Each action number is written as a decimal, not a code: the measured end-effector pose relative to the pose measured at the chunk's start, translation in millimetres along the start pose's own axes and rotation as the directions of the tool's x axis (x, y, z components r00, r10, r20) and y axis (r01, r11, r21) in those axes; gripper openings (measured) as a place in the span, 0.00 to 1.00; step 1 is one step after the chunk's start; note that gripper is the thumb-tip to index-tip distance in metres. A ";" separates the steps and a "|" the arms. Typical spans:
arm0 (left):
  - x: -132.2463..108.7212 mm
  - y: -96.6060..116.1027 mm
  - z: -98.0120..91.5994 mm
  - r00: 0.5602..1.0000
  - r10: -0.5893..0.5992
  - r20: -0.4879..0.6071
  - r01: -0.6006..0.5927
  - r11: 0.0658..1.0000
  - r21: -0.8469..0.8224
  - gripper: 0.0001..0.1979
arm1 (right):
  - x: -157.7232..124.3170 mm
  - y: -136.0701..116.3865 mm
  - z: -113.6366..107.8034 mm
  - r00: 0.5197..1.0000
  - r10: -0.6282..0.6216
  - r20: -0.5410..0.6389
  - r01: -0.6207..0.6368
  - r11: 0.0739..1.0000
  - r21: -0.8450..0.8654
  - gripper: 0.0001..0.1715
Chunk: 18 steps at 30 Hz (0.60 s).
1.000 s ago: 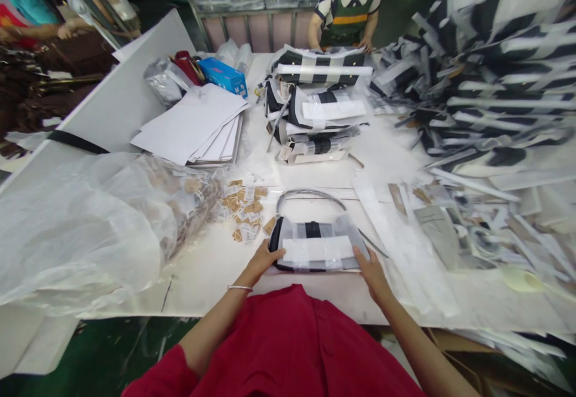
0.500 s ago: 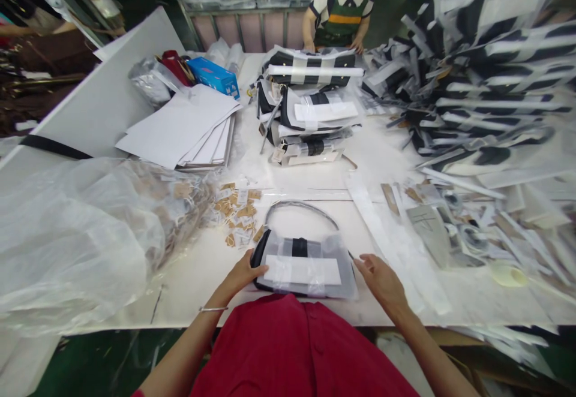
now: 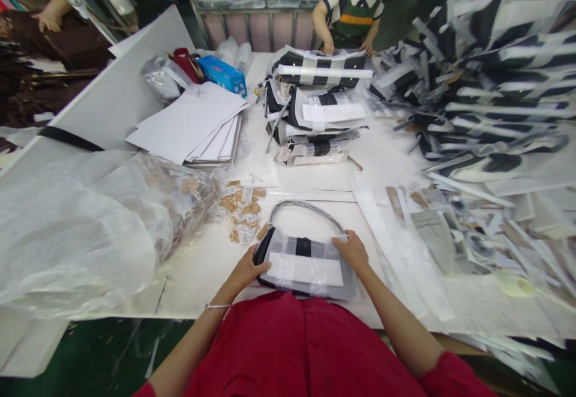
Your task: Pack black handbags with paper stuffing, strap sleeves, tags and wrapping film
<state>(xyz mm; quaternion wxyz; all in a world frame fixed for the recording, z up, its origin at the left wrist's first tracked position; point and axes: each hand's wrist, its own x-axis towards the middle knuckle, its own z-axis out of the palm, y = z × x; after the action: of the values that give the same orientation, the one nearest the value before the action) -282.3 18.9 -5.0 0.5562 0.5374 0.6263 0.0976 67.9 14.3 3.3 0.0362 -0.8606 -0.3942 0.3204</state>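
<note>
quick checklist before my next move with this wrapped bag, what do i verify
1. Left hand on the left end of the bag: ok.
2. Right hand on the bag's top right edge: ok.
3. Fingers closed in a firm grip: cannot tell.
4. Bag lying flat on the table: ok.
5. Handle free, with nothing lying on it: ok.
6. Tags apart from the bag: cannot tell, one lies close to its left corner.
</note>
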 end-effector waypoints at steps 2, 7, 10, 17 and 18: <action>-0.5 1.1 0.8 1.000 0.002 -0.020 -0.002 1.000 -0.002 0.40 | -0.4 -1.2 3.9 1.000 0.018 -0.016 -0.019 0.999 -0.032 0.34; -0.7 -5.6 5.1 0.999 0.000 -0.053 0.001 1.000 0.011 0.42 | -1.3 -11.9 12.1 0.997 0.031 -0.069 -0.037 0.995 -0.093 0.29; -5.1 -14.0 7.6 0.983 0.087 -0.161 -0.080 0.996 0.048 0.43 | 1.8 -9.2 8.0 0.999 0.024 -0.030 -0.026 0.997 -0.072 0.31; -31.9 -23.1 2.7 0.895 0.397 -0.204 -0.342 0.903 0.259 0.42 | -30.0 16.9 -11.6 0.845 -0.440 -0.305 0.391 0.896 -0.211 0.42; -35.0 -24.0 1.3 0.896 0.405 -0.180 -0.350 0.896 0.275 0.45 | -40.9 19.4 -11.0 0.761 -0.564 -0.321 0.506 0.826 -0.249 0.41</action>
<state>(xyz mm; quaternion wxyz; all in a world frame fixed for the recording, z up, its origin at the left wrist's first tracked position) -301.7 -18.8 -2.1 0.3814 0.6963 0.5771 0.1915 67.2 -25.6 27.3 0.1388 -0.7573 -0.6314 0.0932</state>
